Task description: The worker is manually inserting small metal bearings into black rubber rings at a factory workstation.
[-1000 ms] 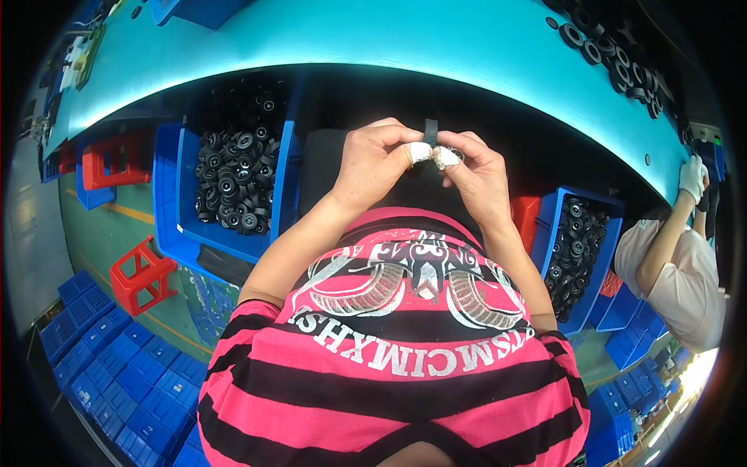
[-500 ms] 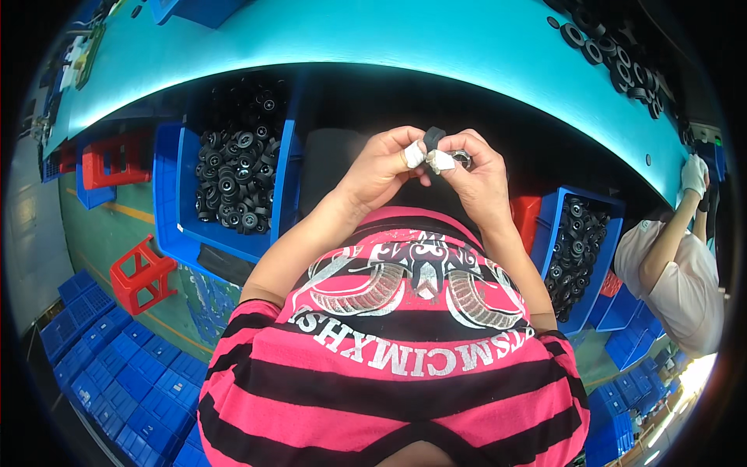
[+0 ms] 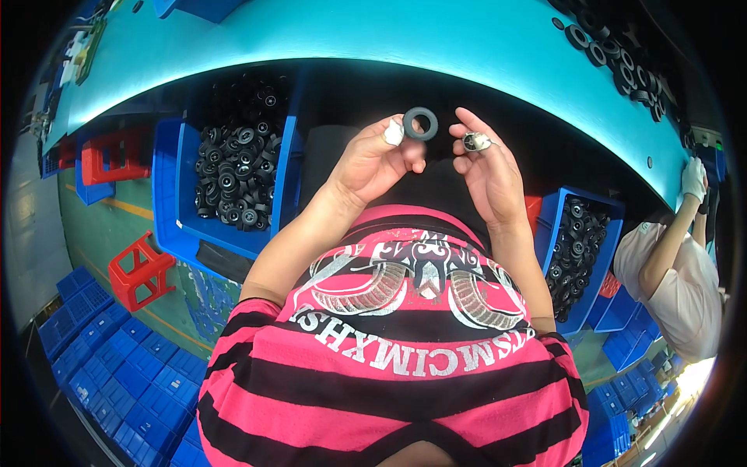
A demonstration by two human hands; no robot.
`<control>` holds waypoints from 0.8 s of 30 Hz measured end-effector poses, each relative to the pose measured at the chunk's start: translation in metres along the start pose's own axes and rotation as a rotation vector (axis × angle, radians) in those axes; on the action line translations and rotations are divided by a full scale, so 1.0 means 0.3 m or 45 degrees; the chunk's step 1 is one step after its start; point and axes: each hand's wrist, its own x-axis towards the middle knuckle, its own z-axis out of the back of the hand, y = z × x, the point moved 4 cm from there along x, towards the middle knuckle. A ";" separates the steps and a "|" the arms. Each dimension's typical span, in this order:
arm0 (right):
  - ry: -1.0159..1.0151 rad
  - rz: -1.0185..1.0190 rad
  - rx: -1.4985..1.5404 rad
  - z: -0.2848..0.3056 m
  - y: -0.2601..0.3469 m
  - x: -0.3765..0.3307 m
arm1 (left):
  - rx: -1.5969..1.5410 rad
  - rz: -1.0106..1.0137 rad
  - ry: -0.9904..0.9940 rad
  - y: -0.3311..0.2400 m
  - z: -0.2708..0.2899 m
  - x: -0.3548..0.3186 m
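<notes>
Between the thumb and fingertips of my left hand point(image 3: 367, 161) is a black rubber ring point(image 3: 421, 124), shaped like a small tyre, its hole facing up. White tape covers the left thumb tip. My right hand point(image 3: 490, 173) is a short gap away to the right, with the index finger stretched out. A small round wheel hub point(image 3: 474, 142), dark with a shiny silver rim, sits at its thumb and curled fingers. How the fingers grip the hub is partly hidden. Ring and hub are apart, held above my lap near the bench edge.
A blue bin point(image 3: 187, 183) of black wheels stands left, another blue bin point(image 3: 547, 226) of wheels right. The turquoise bench point(image 3: 327, 35) curves ahead, with black rings point(image 3: 596, 53) at far right. Red stools point(image 3: 140, 271) and stacked blue crates point(image 3: 128, 366) are left. A gloved co-worker point(image 3: 669, 272) is at right.
My hands were together with ring and hub close to each other. Now they have parted: the ring has tilted to show its hole and moved slightly left, and my right hand has shifted right.
</notes>
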 end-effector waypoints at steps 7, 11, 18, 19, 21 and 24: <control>0.032 -0.001 -0.052 0.001 -0.003 -0.002 | -0.001 0.006 0.009 -0.001 0.010 0.000; 0.094 0.046 -0.065 0.007 0.000 -0.004 | 0.017 0.012 0.003 -0.001 0.002 0.000; 0.096 0.039 -0.102 0.006 -0.003 -0.010 | 0.069 -0.006 0.006 -0.002 0.004 -0.003; 0.099 0.042 -0.102 0.005 -0.001 -0.011 | 0.066 -0.003 -0.001 -0.002 0.003 -0.003; 0.099 0.038 -0.116 0.003 0.003 -0.012 | 0.060 0.004 -0.014 0.000 0.001 -0.004; 0.092 0.022 -0.141 0.001 0.004 -0.013 | 0.069 -0.002 -0.030 0.002 -0.004 -0.006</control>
